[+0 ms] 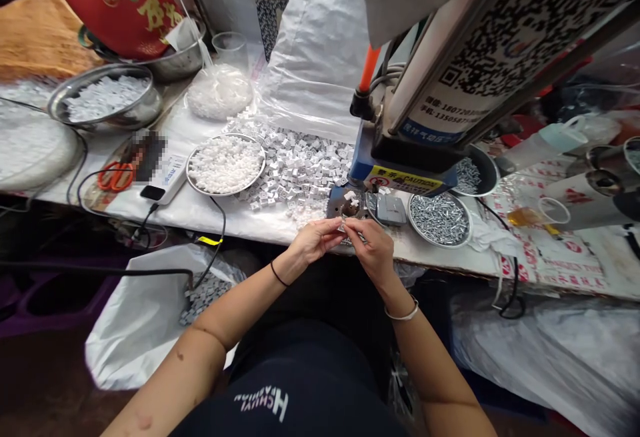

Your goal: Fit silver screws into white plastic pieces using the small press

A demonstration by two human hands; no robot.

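My left hand (319,238) and my right hand (371,243) meet at the table's front edge, fingertips pinched together around something small. It looks like a pale little part, but the fingers cover most of it. Just beyond them sits the dark base of a press (336,205), with small white pieces (351,198) on it. Left of the press spreads a heap of small white plastic parts (305,169). A round dish of tiny white pieces (227,163) stands beside the heap. To the right of my hands is a dish of metal pins or screws (440,218).
The press column (435,70) with its blue head (400,163) rises close ahead. Orange-handled scissors (116,177) and a white power bank (167,180) lie left. A metal bowl (145,100) stands behind them. A cup of amber liquid (530,215) lies right; a white sack (133,317) hangs below.
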